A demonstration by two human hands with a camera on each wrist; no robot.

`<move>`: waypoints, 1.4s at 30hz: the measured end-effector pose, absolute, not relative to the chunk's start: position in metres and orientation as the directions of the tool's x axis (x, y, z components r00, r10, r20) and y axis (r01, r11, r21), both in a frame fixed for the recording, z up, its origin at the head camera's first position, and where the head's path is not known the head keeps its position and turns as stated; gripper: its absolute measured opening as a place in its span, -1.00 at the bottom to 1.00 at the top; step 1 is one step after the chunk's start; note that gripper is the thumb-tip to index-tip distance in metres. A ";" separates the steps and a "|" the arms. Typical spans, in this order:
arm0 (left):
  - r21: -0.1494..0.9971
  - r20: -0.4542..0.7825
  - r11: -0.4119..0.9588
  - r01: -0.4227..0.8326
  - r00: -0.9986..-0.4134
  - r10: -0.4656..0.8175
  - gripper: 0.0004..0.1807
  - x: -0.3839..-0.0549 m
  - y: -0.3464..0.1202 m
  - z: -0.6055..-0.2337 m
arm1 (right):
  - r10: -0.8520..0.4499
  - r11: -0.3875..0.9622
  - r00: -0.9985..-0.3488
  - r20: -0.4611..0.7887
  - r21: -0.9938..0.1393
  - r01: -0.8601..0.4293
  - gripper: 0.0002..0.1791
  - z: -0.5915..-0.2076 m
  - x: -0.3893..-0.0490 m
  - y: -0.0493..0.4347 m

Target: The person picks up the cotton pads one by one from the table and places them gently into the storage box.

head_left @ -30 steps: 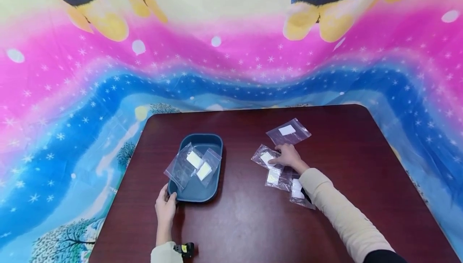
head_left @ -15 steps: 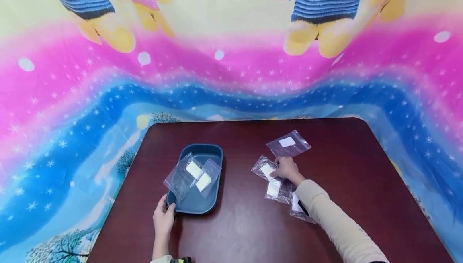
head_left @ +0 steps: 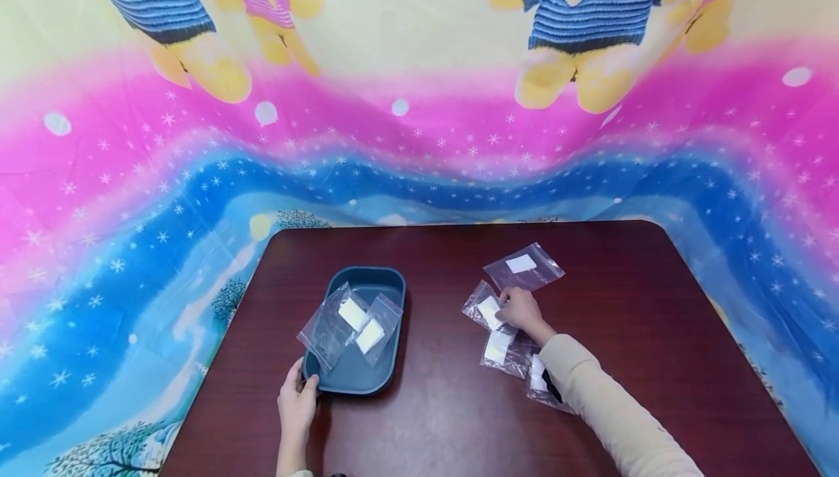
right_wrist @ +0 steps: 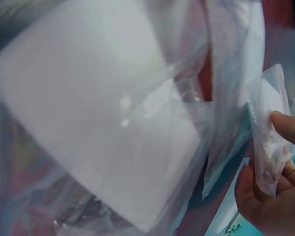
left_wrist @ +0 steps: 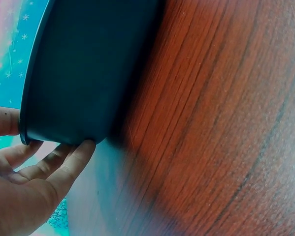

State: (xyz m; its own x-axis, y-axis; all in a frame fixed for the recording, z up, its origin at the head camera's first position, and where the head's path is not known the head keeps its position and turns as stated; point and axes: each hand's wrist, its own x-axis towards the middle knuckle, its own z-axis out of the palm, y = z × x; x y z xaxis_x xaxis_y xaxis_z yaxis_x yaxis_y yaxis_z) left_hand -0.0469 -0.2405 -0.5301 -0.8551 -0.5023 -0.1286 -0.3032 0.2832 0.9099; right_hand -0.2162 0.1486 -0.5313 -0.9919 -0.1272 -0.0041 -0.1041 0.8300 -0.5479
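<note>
At the left, a dark blue-grey tray (head_left: 350, 381) holds two clear zip bags with white cards, one small bag (head_left: 387, 311) and one larger bag (head_left: 328, 328) jutting past the rim. My left hand (head_left: 296, 403) grips the tray's near-left corner; in the left wrist view, its fingers (left_wrist: 71, 167) press against the outer wall. My right hand (head_left: 522, 309) pinches a clear zip bag (head_left: 488, 311) with a white card, between thumb and fingers in the right wrist view. Below it lie another bag (head_left: 497, 349) and a third bag (head_left: 539, 375), partly hidden by the sleeve.
Beyond my right hand, a flat zip bag (head_left: 522, 264) with a white card lies on the dark red wooden table (head_left: 439, 419). Behind the table hangs a colourful patterned cloth (head_left: 419, 135). A white card (right_wrist: 103, 108) in a bag fills much of the right wrist view.
The head view has tilted upward. The bag under my right hand has shifted slightly to the right, and its pinching fingers have drawn in. My left hand stays on the tray's corner.
</note>
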 end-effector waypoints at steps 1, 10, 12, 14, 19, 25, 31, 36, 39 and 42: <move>0.909 -0.129 0.285 -0.305 -0.854 -0.503 -0.51 -0.046 -0.241 -0.530 | -0.120 0.820 -0.993 0.001 -0.563 -0.100 -0.78 -0.531 -0.216 0.149; 0.912 -0.148 0.272 -0.307 -0.864 -0.480 -0.50 -0.045 -0.242 -0.530 | -0.048 0.682 -0.998 -0.051 -0.732 0.005 -0.79 -0.526 -0.221 0.152; 0.913 -0.149 0.270 -0.307 -0.864 -0.481 -0.50 -0.045 -0.242 -0.530 | -0.034 0.641 -0.996 -0.078 -0.766 0.038 -0.78 -0.525 -0.222 0.154; 0.913 -0.143 0.272 -0.304 -0.864 -0.483 -0.51 -0.045 -0.242 -0.530 | -0.023 0.596 -0.995 -0.101 -0.800 0.067 -0.78 -0.523 -0.223 0.155; 0.916 -0.135 0.272 -0.295 -0.864 -0.485 -0.51 -0.046 -0.241 -0.530 | -0.006 0.484 -0.991 -0.133 -0.867 0.114 -0.76 -0.514 -0.223 0.156; 0.908 -0.138 0.283 -0.308 -0.860 -0.492 -0.51 -0.046 -0.242 -0.530 | -0.018 0.416 -0.989 -0.149 -0.900 0.127 -0.77 -0.503 -0.220 0.154; 0.907 -0.129 0.291 -0.304 -0.859 -0.496 -0.52 -0.046 -0.241 -0.530 | -0.009 0.366 -0.985 -0.170 -0.918 0.155 -0.77 -0.494 -0.219 0.148; 0.910 -0.122 0.289 -0.297 -0.859 -0.497 -0.52 -0.046 -0.241 -0.531 | -0.023 0.337 -0.987 -0.160 -0.931 0.143 -0.77 -0.489 -0.218 0.142; 0.910 -0.121 0.292 -0.296 -0.860 -0.495 -0.51 -0.046 -0.241 -0.531 | -0.032 0.331 -0.988 -0.152 -0.934 0.133 -0.78 -0.485 -0.217 0.138; 0.907 -0.117 0.299 -0.296 -0.861 -0.495 -0.51 -0.046 -0.241 -0.531 | -0.048 0.311 -0.986 -0.157 -0.941 0.135 -0.77 -0.482 -0.216 0.132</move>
